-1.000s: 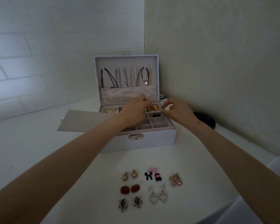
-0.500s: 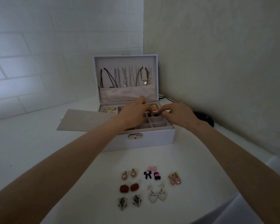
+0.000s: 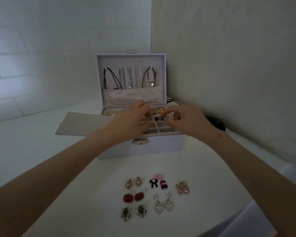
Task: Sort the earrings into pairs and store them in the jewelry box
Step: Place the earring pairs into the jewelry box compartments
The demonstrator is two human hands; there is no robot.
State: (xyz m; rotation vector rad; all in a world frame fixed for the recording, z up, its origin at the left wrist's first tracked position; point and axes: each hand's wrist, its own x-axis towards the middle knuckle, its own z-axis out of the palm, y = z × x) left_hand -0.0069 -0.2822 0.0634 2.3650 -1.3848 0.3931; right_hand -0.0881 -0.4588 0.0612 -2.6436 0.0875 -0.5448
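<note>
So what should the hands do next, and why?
Probably draw the left hand back from the jewelry box and pick up the gold drop earrings. Both it and the right hand are over the box's compartments; whether either holds anything is hidden. Several matched pairs lie on the table in front, and the box's front compartments look empty.
</note>
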